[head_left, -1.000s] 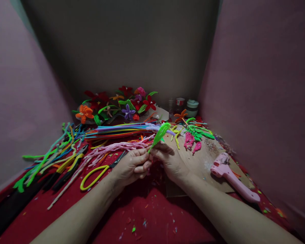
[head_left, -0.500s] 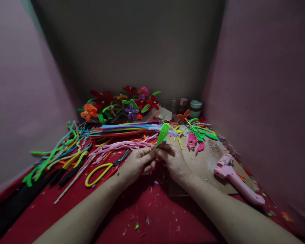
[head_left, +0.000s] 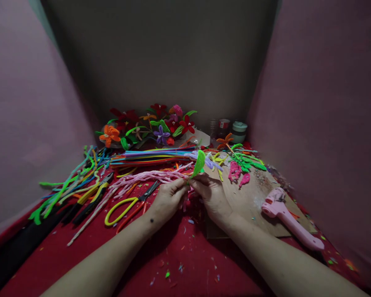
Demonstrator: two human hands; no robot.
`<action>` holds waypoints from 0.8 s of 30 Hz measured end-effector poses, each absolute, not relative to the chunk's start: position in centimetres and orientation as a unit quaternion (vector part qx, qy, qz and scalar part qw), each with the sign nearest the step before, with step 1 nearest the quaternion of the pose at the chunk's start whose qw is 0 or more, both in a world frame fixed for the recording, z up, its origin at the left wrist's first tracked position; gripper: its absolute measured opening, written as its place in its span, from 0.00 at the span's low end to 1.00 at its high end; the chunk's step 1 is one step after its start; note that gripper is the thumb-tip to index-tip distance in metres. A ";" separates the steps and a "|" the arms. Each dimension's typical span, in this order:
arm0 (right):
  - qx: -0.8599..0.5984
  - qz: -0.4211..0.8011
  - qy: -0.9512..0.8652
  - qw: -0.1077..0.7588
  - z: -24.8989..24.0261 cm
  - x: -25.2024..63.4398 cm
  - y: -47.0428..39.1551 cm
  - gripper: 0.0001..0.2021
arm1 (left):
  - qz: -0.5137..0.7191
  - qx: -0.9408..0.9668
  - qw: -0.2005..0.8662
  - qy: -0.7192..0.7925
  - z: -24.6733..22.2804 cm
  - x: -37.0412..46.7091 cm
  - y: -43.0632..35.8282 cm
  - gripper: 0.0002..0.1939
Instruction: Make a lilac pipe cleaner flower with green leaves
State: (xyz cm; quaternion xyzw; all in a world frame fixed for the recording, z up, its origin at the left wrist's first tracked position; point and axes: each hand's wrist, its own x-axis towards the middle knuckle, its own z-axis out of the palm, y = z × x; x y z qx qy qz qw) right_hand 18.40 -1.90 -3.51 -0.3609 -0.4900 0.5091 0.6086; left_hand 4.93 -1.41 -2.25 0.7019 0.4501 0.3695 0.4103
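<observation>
A bright green fuzzy leaf (head_left: pixel 199 163) stands upright between my hands, its tip leaning slightly right. My left hand (head_left: pixel 170 199) pinches the leaf's base with thumb and forefinger. Against it, my right hand (head_left: pixel 210 197) grips the same base from the other side, its fingertips touching those of the left. The lower end of the leaf is hidden by the fingers. Scissors (head_left: pixel 121 211) with yellow and orange handles lie beside my left hand. Pink fuzzy stems (head_left: pixel 136 178) stretch behind it.
Pliers (head_left: pixel 92 197) and green stems (head_left: pixel 57 198) lie left. Fuzzy flowers (head_left: pixel 160 134) stand at the back near a lidded jar (head_left: pixel 238 132). Right, a board (head_left: pixel 235 218) bears a pink glue gun (head_left: pixel 292 222), pink petals (head_left: pixel 235 171) and green leaves (head_left: pixel 249 163).
The green leaf has turned from its broad face to a narrower, curved side. My left hand has rolled slightly, and its lower fingers are tucked further in.
</observation>
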 end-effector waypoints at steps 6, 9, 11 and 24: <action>-0.359 0.558 -0.438 0.607 -3.2 18.4 -1.9 0.06 | 0.358 0.599 0.584 0.415 -1.9 4.9 -1.2 0.13; -0.348 0.591 -0.391 0.613 -3.5 18.3 -1.8 0.06 | 0.363 0.575 0.621 0.390 -2.1 4.7 -1.1 0.12; -0.338 0.605 -0.376 0.615 -3.7 18.3 -1.7 0.06 | 0.360 0.563 0.643 0.374 -2.2 4.6 -1.0 0.12; -0.304 0.611 -0.436 0.587 -3.7 18.5 -1.8 0.07 | 0.312 0.501 0.761 0.269 -2.1 3.7 -0.6 0.12</action>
